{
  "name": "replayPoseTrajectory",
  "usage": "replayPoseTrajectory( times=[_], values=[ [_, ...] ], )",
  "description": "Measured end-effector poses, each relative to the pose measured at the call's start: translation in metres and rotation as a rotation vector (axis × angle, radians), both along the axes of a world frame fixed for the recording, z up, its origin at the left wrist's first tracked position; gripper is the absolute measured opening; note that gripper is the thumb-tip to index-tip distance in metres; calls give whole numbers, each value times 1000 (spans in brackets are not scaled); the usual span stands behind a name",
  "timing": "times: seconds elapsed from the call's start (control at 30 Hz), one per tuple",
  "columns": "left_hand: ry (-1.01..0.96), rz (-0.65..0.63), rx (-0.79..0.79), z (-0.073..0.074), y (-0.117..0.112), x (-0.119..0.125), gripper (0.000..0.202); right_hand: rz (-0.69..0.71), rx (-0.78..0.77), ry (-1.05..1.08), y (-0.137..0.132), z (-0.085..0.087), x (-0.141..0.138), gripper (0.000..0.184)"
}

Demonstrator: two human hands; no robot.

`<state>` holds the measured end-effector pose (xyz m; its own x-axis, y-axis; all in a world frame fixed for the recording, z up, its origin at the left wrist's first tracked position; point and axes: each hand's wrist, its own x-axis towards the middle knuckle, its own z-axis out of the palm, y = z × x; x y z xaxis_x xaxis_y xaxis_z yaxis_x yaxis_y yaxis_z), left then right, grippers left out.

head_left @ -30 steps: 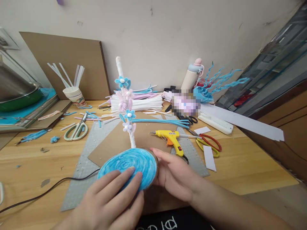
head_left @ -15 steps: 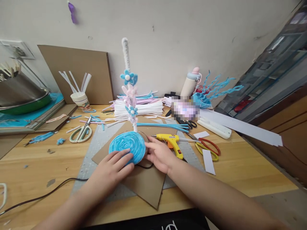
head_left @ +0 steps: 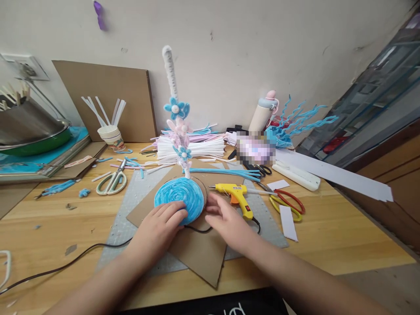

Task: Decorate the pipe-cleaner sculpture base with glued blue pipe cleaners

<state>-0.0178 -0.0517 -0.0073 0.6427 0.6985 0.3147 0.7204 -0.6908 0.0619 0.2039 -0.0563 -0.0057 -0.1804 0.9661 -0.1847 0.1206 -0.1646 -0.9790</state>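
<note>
A round blue disc [head_left: 193, 197], its top covered in a spiral of fuzzy pipe cleaner, lies over a brown cardboard sheet [head_left: 200, 258]. From its far edge rises a white fuzzy stem [head_left: 169, 74] with blue flowers [head_left: 175, 108] and pink ones [head_left: 180, 127]. My left hand [head_left: 164, 223] is closed over the disc's near edge, fingers on top and thumb hidden. My right hand [head_left: 226, 218] is beside the disc's right edge, fingers parted and holding nothing. Close to its right lies a yellow hot glue gun [head_left: 236, 192].
Green-handled scissors [head_left: 113, 179] lie to the left, red-and-yellow-handled pliers or scissors [head_left: 288, 201] to the right. Bundled white pipe cleaners [head_left: 193, 148], a paper cup [head_left: 111, 138] and a bottle [head_left: 260, 113] stand towards the wall. A black cord [head_left: 82, 251] crosses the table.
The blue disc has shifted slightly right, and its stem leans a bit more left. My left fingers have drawn together on its edge. My right hand has come off the disc's edge.
</note>
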Motion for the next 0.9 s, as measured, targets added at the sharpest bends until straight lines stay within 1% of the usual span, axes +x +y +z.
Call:
replayPoseTrajectory(
  times=[0.07,0.1,0.17,0.23,0.27,0.33,0.4,0.47,0.5,0.57,0.63,0.67,0.73,0.8,0.9],
  values=[
    [-54,-3,-89,-1,1,-2,18,56,151,-283,-12,0,4,47],
    [-79,-8,-138,0,1,-3,20,116,231,-390,-18,1,6,41],
    [-132,-24,-232,1,0,-6,23,282,362,-538,-27,2,9,27],
    [-198,-19,-301,4,-1,-10,25,437,446,-623,-32,4,11,18],
    [-241,0,-317,6,-1,-12,24,498,474,-649,-33,5,12,17],
    [-332,84,-314,11,3,-17,21,580,508,-674,-33,10,15,19],
    [-397,212,-293,14,13,-23,20,617,521,-665,-31,18,18,18],
    [-402,339,-301,14,27,-30,26,578,500,-609,-27,26,22,21],
    [-385,386,-314,13,35,-33,30,524,474,-560,-24,28,24,24],
    [-356,439,-350,9,49,-36,43,363,385,-447,-15,29,26,32],
    [-365,455,-395,6,58,-35,51,236,251,-340,-5,23,25,45],
    [-383,454,-423,4,60,-34,53,205,176,-287,1,18,24,54],
    [-428,439,-483,1,60,-31,52,201,41,-151,9,9,20,67],
    [-470,430,-532,-3,58,-29,51,206,-40,7,14,3,16,72],
    [-524,401,-560,-8,61,-31,50,173,-95,168,11,3,14,71]
  ],
)
